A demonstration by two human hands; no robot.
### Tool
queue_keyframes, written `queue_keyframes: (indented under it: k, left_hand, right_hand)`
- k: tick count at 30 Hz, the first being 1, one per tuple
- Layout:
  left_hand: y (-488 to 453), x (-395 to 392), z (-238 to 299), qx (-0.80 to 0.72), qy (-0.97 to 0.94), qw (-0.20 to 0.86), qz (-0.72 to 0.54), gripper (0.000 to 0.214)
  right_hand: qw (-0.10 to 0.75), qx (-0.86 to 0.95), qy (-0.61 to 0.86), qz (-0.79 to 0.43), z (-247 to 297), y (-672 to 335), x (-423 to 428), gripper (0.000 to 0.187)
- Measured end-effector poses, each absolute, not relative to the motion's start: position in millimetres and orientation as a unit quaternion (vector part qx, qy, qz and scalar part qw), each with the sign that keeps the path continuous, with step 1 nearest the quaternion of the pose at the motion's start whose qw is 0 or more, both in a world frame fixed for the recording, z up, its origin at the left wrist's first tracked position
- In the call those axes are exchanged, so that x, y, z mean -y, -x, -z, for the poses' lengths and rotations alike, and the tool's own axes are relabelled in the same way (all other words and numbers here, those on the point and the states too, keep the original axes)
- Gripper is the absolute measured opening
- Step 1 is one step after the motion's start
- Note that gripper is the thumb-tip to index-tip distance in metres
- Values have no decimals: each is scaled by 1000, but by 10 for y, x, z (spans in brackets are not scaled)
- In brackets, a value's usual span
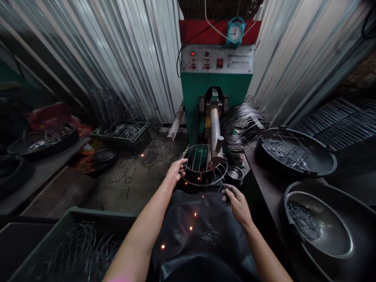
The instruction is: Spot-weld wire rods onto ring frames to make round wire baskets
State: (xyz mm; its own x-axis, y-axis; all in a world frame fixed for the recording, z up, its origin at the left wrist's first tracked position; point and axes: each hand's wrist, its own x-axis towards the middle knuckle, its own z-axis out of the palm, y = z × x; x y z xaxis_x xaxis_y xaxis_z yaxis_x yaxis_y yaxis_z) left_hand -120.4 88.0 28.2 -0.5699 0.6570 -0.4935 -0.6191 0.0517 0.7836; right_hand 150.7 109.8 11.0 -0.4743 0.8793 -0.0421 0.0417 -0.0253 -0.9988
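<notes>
Small wires (210,237) lie on the dark apron (217,217) before the green machine (190,90) (sparks (195,214) glow there). The left hand (176,170) pinches a round wire rack (205,185) at the machine's arm (215,127). The right hand (236,199) is there too, fingers bunched; I can't tell on what. A wire coil (243,125) sits right of the machine.

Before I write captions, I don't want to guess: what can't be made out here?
In the head view:
Wire rack: partly hidden by the metal cylinder.
Right hand: whether it pinches anything, too small and dark.
Control panel labels: too small.
Near crate: cut off by the bottom edge.
</notes>
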Motion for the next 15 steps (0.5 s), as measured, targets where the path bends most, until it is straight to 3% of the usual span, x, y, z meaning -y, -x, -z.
queue_keyframes:
  k: [3, 6, 10, 15]
  left_hand:
    - [1126, -835, -334, -555, -30, 430, -711, 40]
    - [1024, -801, -372, -544, -44, 396, -739, 40]
    - [904, -779, -392, -528, -58, 368, -763, 38]
    - [839, -754, -371, -520, -62, 357, -773, 40]
  right_hand:
    - [385, 588, 332, -629, -321, -1161, -1087, 35]
    - [403, 624, 338, -578, -338, -966, -1060, 32]
    - [366, 685, 378, -503, -254, -947, -1046, 26]
    - [355, 686, 384, -506, -246, -985, -1094, 25]
